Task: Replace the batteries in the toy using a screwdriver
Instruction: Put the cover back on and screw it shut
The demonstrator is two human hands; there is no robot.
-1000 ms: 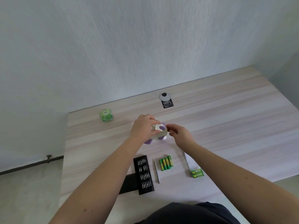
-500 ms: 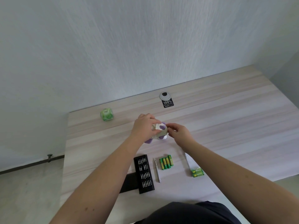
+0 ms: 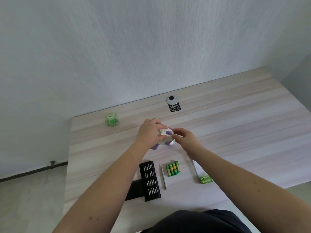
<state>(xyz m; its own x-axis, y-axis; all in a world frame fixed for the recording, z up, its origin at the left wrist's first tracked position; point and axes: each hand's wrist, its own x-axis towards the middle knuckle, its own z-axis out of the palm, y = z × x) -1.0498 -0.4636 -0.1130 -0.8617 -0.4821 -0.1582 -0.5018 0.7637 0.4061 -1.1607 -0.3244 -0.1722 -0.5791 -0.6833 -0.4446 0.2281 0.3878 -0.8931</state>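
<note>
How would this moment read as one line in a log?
left hand: grips toy | right hand: pinching at toy | screwdriver: on table | batteries: beside it

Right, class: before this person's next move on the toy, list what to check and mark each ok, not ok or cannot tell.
1. Toy steadied: ok, left hand grips it on the table.
2. Right hand at the toy: ok, fingers pinched at its side.
3. Screwdriver within reach: ok, lying beside the bit case.
4. Loose batteries ready: ok, grouped near the screwdriver.
5. Battery cover off: cannot tell.
6. Battery pack: ok, by the right forearm.
</note>
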